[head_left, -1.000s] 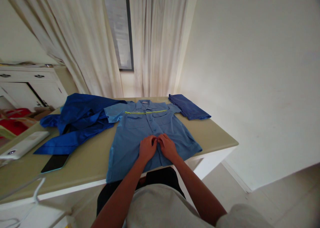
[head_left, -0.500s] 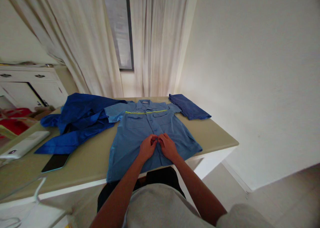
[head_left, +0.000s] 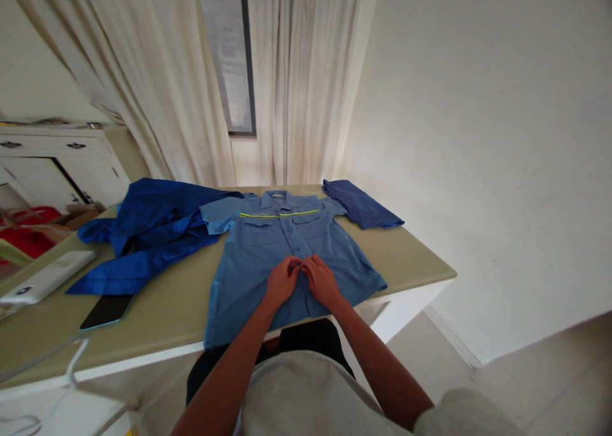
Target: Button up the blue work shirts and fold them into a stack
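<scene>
A light blue short-sleeved shirt [head_left: 268,245] with a yellow chest stripe lies flat, front up, on a beige table [head_left: 182,302]. My left hand [head_left: 281,282] and my right hand [head_left: 321,280] meet at the shirt's button line, low on its front. Both hands have their fingers pinched together on the placket cloth there. What sits between the fingertips is too small to see.
A crumpled dark blue garment [head_left: 143,232] lies left of the shirt. A folded blue garment [head_left: 361,204] rests at the far right corner. A dark phone [head_left: 105,312] and a white device [head_left: 45,276] lie at the left. Curtains hang behind; the table's edge drops off at the right.
Both hands have stayed at the shirt's button line, shifting only slightly. Nothing else has moved.
</scene>
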Action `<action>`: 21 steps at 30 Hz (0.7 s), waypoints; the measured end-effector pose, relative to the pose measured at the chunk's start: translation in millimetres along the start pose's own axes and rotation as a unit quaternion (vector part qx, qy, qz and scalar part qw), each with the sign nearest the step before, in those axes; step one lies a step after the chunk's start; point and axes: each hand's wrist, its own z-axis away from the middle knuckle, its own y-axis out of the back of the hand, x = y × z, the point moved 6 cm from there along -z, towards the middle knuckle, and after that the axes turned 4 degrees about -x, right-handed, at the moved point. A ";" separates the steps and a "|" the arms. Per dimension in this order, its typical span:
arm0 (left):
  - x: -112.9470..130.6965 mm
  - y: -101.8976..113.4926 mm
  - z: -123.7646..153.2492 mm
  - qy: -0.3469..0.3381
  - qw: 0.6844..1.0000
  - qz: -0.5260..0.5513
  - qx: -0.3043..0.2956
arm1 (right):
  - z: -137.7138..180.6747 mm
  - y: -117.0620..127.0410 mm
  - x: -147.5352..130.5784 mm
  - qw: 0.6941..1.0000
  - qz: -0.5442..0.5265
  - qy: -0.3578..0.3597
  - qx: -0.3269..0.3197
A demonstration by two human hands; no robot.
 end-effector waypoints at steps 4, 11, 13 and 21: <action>-6.0 -0.4 -0.6 0.006 1.000 -0.009 0.023 | 0.1 -0.2 -1.6 1.000 0.011 0.002 -0.003; -8.6 -0.3 -0.4 0.024 0.999 -0.036 0.029 | 3.3 -0.9 -9.1 0.998 0.058 0.017 -0.009; -7.0 0.1 -0.3 0.025 0.998 -0.041 0.026 | 4.0 -1.4 -10.4 0.998 0.056 0.026 -0.010; 5.5 1.0 2.3 0.001 0.997 -0.074 0.003 | -0.4 2.8 2.6 0.998 -0.049 -0.029 0.009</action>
